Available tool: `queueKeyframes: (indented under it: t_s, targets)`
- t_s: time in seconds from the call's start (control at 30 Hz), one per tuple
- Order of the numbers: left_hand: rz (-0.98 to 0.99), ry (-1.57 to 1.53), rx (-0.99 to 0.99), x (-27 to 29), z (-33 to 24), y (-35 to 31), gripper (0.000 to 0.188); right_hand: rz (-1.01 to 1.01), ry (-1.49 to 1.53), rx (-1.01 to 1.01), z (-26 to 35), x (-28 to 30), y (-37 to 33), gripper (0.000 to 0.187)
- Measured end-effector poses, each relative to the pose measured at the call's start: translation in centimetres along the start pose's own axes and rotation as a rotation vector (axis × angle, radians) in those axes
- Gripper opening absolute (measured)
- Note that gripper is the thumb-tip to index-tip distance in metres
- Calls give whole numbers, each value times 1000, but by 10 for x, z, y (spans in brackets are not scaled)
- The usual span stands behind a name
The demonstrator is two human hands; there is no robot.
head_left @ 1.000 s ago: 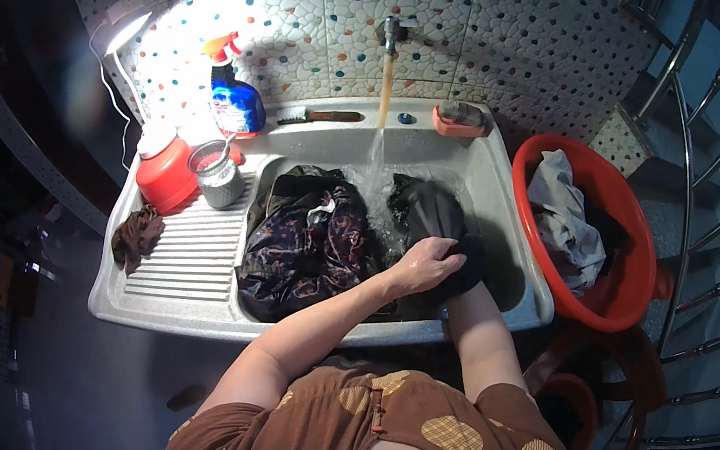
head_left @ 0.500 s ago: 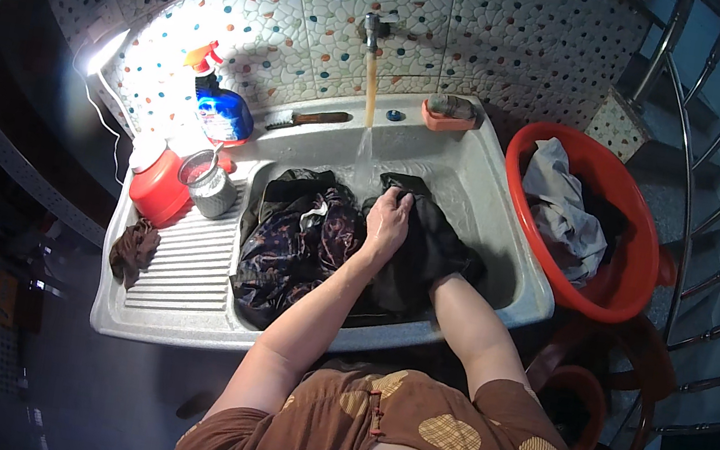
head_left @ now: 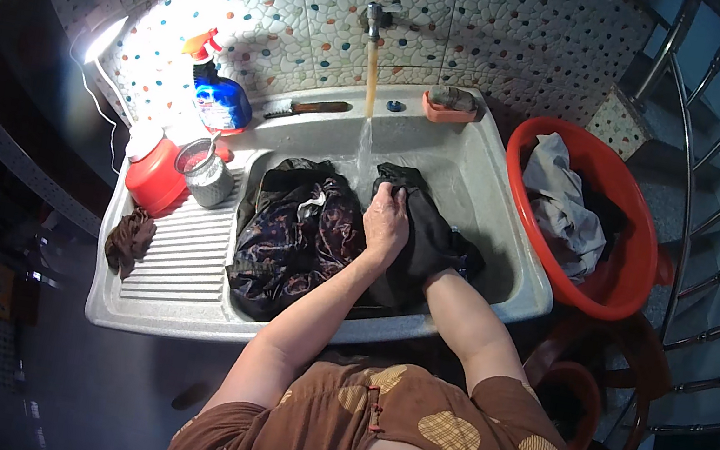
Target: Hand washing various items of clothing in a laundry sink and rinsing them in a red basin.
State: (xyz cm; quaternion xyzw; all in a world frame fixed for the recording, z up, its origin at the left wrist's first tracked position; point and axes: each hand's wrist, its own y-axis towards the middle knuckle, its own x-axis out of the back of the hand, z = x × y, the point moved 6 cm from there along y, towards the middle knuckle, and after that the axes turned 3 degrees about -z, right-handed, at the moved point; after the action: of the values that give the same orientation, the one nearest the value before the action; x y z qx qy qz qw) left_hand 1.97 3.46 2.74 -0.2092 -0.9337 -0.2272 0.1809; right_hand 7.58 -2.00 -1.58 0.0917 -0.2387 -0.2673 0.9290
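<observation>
Sink (head_left: 166, 322); left hand (head_left: 386, 226) curled over black cloth (head_left: 426, 237)

The black cloth (head_left: 422, 235) is hiding the right hand, and the left hand (head_left: 387, 220) is covering part of that cloth. The patterned cloth (head_left: 308, 226) is masking the floor of the sink (head_left: 157, 318) beneath it. Grey cloth (head_left: 557, 200) is partly covering dark cloth (head_left: 600, 216). Lamp (head_left: 107, 39) glare is washing out the nearby wall (head_left: 151, 27). The lower edge is cutting off the shirt (head_left: 415, 410).
</observation>
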Motion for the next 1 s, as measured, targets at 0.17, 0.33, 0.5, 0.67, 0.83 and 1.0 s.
queueKeyframes:
  t_s: [0.17,0.33,0.5,0.67,0.83,1.0]
  targets:
    - [-99,39,-37,13,10,8,26,-92,-448,122,44,13,-14,56]
    - [227,-488,80,0,15,9,28,-55,-930,288,38,2,-5,46]
    - [282,-674,110,1,-3,2,28,-13,-953,249,44,14,2,44]
    - [478,-585,74,-6,7,-5,22,27,-966,222,54,18,11,43]
    - [603,-64,-331,-1,-67,-52,26,67,-979,165,51,27,10,42]
    - [590,-235,-253,2,-67,-51,26,110,-1001,148,65,33,16,41]
